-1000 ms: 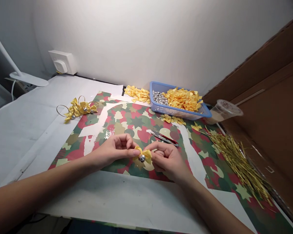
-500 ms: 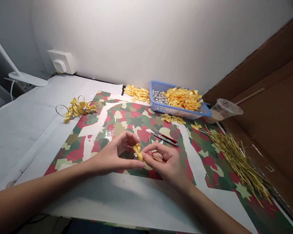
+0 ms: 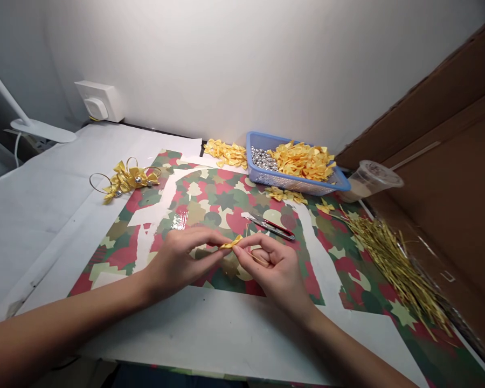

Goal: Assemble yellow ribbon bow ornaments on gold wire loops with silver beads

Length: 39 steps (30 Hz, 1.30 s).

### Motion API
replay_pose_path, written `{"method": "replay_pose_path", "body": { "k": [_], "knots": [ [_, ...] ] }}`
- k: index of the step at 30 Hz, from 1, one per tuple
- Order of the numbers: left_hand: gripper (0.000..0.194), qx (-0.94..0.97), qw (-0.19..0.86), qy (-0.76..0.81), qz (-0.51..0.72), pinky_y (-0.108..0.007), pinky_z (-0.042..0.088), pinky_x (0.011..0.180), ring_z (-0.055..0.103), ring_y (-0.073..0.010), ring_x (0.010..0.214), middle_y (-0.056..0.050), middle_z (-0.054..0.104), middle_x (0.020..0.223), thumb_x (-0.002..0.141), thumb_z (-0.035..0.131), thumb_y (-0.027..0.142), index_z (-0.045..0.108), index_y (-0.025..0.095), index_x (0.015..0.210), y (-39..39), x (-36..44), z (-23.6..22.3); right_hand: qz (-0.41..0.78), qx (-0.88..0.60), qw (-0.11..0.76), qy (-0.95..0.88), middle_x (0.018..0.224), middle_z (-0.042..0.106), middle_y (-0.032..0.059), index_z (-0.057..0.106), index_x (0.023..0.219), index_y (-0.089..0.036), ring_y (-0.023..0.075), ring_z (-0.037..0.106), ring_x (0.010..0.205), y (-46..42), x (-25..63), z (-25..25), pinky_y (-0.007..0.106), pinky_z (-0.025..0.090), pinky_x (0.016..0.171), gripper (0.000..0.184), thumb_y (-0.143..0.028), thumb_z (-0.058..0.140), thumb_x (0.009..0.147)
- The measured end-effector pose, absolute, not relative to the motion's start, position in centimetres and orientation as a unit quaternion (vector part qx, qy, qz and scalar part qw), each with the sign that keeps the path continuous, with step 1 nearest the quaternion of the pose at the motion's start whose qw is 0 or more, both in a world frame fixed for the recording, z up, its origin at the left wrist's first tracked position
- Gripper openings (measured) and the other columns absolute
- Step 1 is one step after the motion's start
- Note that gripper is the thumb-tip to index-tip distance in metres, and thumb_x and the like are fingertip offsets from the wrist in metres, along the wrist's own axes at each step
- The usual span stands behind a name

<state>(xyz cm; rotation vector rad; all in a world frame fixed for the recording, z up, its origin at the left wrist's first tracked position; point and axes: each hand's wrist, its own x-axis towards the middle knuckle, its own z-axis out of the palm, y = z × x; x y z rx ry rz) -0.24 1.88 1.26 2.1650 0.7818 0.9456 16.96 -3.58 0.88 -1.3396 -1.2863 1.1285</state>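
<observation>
A small yellow ribbon bow (image 3: 231, 244) is pinched between my two hands above the patterned paper. My left hand (image 3: 188, 256) grips its left end between thumb and fingertips. On the other side, my right hand (image 3: 272, 264) pinches the bow's right end, its other fingers curled in. A thin gold cord (image 3: 260, 261) loops out by the right fingers. The silver bell is out of sight from this angle. Just beyond the right hand lies a pair of thread snips (image 3: 271, 226) with a red and silver body.
Bows with bells and gold loops (image 3: 129, 180) lie at left. Behind stands a blue basket (image 3: 299, 186) of bells and bows, with loose bows (image 3: 225, 153) beside it. Gold cords (image 3: 392, 264), a plastic cup (image 3: 369, 180) and cardboard (image 3: 448, 178) are at right; a lamp base (image 3: 44, 131) stands far left.
My left hand has closed from a wide curl around the bow to a pinch on its end. The bow has turned flatter, and its bell no longer shows.
</observation>
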Motion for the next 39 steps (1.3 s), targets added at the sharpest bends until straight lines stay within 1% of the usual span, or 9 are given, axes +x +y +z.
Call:
{"method": "replay_pose_path", "body": {
  "k": [4,8,15,21,27,32,33,36,39],
  "knots": [
    [0.010,0.746,0.458,0.349,0.334,-0.023,0.053,0.060,0.066,-0.0147,0.067,-0.003,0.074,0.076,0.080,0.064,0.021,0.073,0.017,0.080,2.0,-0.1,1.4,0.475,-0.549,0.470,-0.502,0.048,0.017,-0.0119,0.057,0.072,-0.018,0.0058,0.014,0.043,-3.5,16.9,1.0,0.021,0.014,0.041,0.023,-0.040,0.061,0.080],
    [0.012,0.653,0.575,0.386,0.307,-0.020,0.051,0.058,0.063,-0.0117,0.064,-0.001,0.070,0.071,0.077,0.066,0.027,0.071,0.016,0.076,2.2,0.0,1.6,0.478,-0.542,0.476,-0.502,0.047,0.017,-0.0122,0.057,0.072,-0.018,0.0051,0.013,0.042,-3.6,16.9,1.1,0.021,0.014,0.040,0.023,-0.040,0.061,0.080],
    [0.016,0.569,0.662,0.397,0.284,-0.021,0.052,0.064,0.062,-0.0113,0.067,0.000,0.067,0.070,0.073,0.070,0.032,0.068,0.016,0.073,2.5,0.1,1.6,0.496,-0.534,0.478,-0.490,0.045,0.018,-0.0127,0.057,0.072,-0.018,0.0049,0.016,0.040,-3.4,17.0,1.0,0.020,0.017,0.040,0.025,-0.042,0.062,0.078],
    [0.016,0.568,0.647,0.425,0.279,-0.021,0.049,0.059,0.060,-0.0111,0.062,0.000,0.066,0.066,0.071,0.071,0.032,0.068,0.016,0.068,2.4,0.3,2.0,0.515,-0.530,0.468,-0.484,0.044,0.020,-0.0131,0.057,0.073,-0.019,0.0052,0.019,0.040,-3.4,17.3,0.4,0.021,0.021,0.041,0.025,-0.042,0.063,0.080],
    [0.019,0.596,0.619,0.428,0.280,-0.022,0.050,0.059,0.060,-0.0125,0.063,-0.001,0.066,0.068,0.071,0.070,0.035,0.068,0.016,0.071,2.7,0.1,1.9,0.528,-0.528,0.450,-0.489,0.044,0.022,-0.0131,0.057,0.078,-0.019,0.0056,0.019,0.040,-3.1,17.6,0.2,0.021,0.018,0.041,0.028,-0.046,0.060,0.081],
    [0.023,0.647,0.571,0.432,0.264,-0.024,0.051,0.062,0.063,-0.0154,0.069,-0.003,0.068,0.073,0.076,0.065,0.039,0.067,0.017,0.075,3.6,-0.6,1.8,0.408,-0.550,0.444,-0.577,0.050,0.022,-0.0114,0.061,0.086,-0.018,0.0074,0.023,0.045,-1.8,18.7,0.2,0.021,0.021,0.045,0.021,-0.039,0.062,0.082],
    [0.022,0.667,0.551,0.431,0.257,-0.023,0.050,0.061,0.062,-0.0145,0.068,-0.002,0.067,0.073,0.077,0.064,0.040,0.066,0.017,0.075,3.9,-0.7,1.8,0.379,-0.552,0.449,-0.592,0.050,0.025,-0.0108,0.061,0.090,-0.019,0.0078,0.026,0.046,-1.5,19.0,0.2,0.021,0.024,0.046,0.021,-0.038,0.063,0.081],
    [0.021,0.747,0.473,0.407,0.228,-0.023,0.048,0.060,0.061,-0.0141,0.065,0.000,0.066,0.069,0.079,0.061,0.038,0.062,0.018,0.071,4.5,-0.9,1.9,0.348,-0.566,0.459,-0.590,0.063,0.047,-0.0063,0.060,0.098,-0.020,0.0066,0.034,0.044,-0.5,19.9,0.5,0.022,0.028,0.044,0.029,-0.043,0.063,0.080],
    [0.024,0.808,0.437,0.349,0.184,-0.024,0.048,0.060,0.060,-0.0145,0.064,0.000,0.065,0.067,0.080,0.058,0.038,0.059,0.019,0.066,4.6,-0.8,2.0,0.302,-0.586,0.469,-0.587,0.078,0.058,-0.0027,0.059,0.101,-0.021,0.0047,0.032,0.040,0.4,21.0,0.8,0.022,0.031,0.042,0.032,-0.045,0.061,0.081]
  ]
}}
